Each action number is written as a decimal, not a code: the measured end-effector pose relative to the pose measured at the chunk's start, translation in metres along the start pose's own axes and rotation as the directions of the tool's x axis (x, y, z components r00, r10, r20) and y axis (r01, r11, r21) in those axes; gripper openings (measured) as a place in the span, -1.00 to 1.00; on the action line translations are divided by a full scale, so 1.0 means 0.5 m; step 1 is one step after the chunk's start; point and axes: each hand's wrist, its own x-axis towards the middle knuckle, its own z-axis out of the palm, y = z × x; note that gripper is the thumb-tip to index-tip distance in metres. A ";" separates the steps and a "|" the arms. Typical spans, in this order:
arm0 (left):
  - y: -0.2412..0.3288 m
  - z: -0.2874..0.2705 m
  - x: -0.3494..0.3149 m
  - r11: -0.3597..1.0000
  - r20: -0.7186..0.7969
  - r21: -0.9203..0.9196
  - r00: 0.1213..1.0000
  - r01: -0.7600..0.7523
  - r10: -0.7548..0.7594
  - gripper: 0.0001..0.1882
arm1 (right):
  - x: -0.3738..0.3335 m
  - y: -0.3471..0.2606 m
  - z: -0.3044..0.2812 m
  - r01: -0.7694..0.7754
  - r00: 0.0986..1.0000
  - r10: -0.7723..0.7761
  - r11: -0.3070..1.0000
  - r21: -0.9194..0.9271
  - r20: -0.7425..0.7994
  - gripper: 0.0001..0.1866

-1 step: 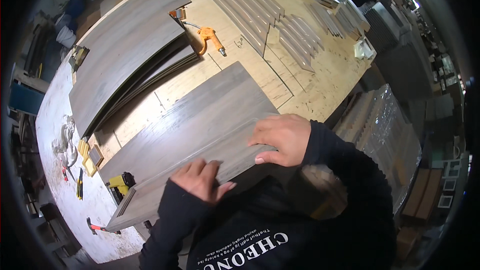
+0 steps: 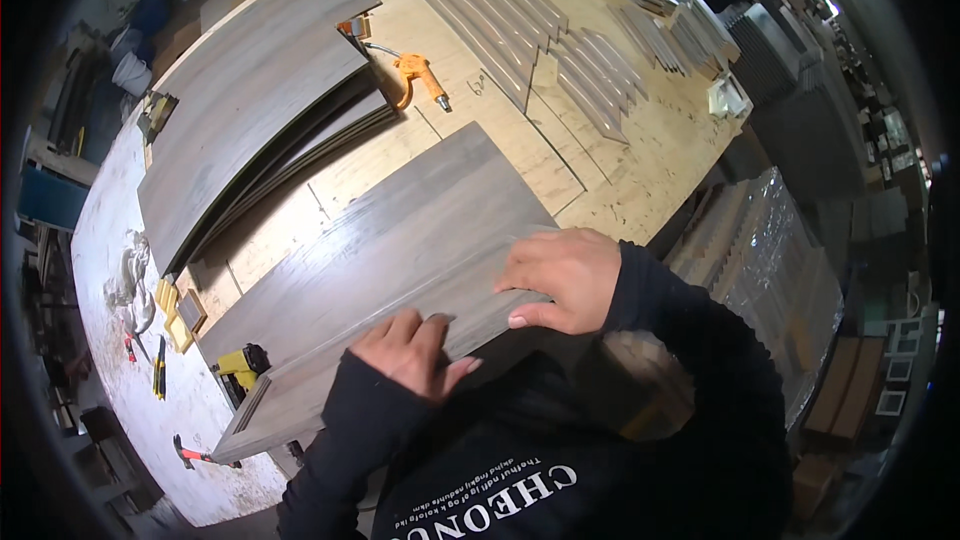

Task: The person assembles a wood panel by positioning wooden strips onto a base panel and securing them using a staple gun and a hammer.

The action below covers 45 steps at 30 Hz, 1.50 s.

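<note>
A wide grey wood-grain panel point(image 2: 400, 215) lies on the table in front of me. Along its near side runs a long, narrower wood-grain board point(image 2: 470, 302), resting flush against it or partly on it; I cannot tell which. My left hand point(image 2: 408, 352) grips this board's near edge, fingers bent over the top and thumb on my side. Further right, my right hand point(image 2: 568, 278) holds the same edge, its fingers laid across the top and its thumb at the front. A yellow and black nail gun point(image 2: 242, 368) sits by the left end of the board.
Stacked wood-grain panels point(image 2: 265, 70) occupy the far left. An orange air blow gun point(image 2: 420, 78) lies beside them, with several mitred trim strips point(image 2: 490, 5) beyond. A hammer point(image 2: 190, 454) and a cutter knife point(image 2: 160, 368) lie at left. Plastic-wrapped boards point(image 2: 765, 270) stand right.
My left hand has shifted slightly to the right along the board's edge. The right hand and the panels look almost the same.
</note>
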 end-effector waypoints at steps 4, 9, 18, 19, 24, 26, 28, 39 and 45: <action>0.007 0.006 0.028 0.999 0.085 0.041 0.996 0.017 -0.020 -0.57 | -0.001 -0.001 0.005 -0.004 0.998 0.003 1.000 -0.020 -0.058 -0.64; -0.007 -0.003 0.036 0.991 0.134 -0.131 0.991 0.029 -0.012 -0.58 | 0.005 -0.004 0.002 -0.037 0.999 0.037 0.998 -0.059 0.005 -0.58; -0.010 0.009 0.030 0.999 0.095 -0.046 0.995 -0.002 0.007 -0.53 | 0.008 -0.002 0.007 -0.001 1.000 0.002 0.998 -0.066 0.011 -0.56; -0.010 0.009 0.030 1.000 0.082 -0.024 0.997 -0.004 0.006 -0.52 | 0.010 -0.002 0.006 0.002 1.000 -0.002 0.998 -0.064 0.013 -0.56; -0.016 0.009 0.031 1.000 0.063 0.020 0.998 -0.023 0.021 -0.56 | 0.019 0.002 0.003 0.012 1.000 -0.011 0.997 -0.076 0.023 -0.56; -0.018 0.009 0.031 0.999 0.055 0.033 0.998 -0.038 0.036 -0.59 | 0.022 0.002 0.004 0.012 1.000 -0.010 0.997 -0.082 0.027 -0.56; -0.018 0.007 0.032 0.998 0.052 0.055 0.998 -0.038 0.035 -0.59 | 0.023 0.001 0.003 0.009 1.000 -0.007 0.996 -0.088 0.030 -0.56; -0.052 -0.015 0.064 0.989 -0.017 0.074 0.992 -0.126 0.127 -0.65 | 0.071 0.042 -0.020 -0.059 0.996 0.054 0.995 0.077 0.067 -0.67; -0.060 -0.008 0.056 0.969 -0.157 0.209 0.974 -0.131 0.166 -0.65 | 0.120 0.078 -0.070 -0.256 0.902 0.155 0.943 0.212 0.403 -0.60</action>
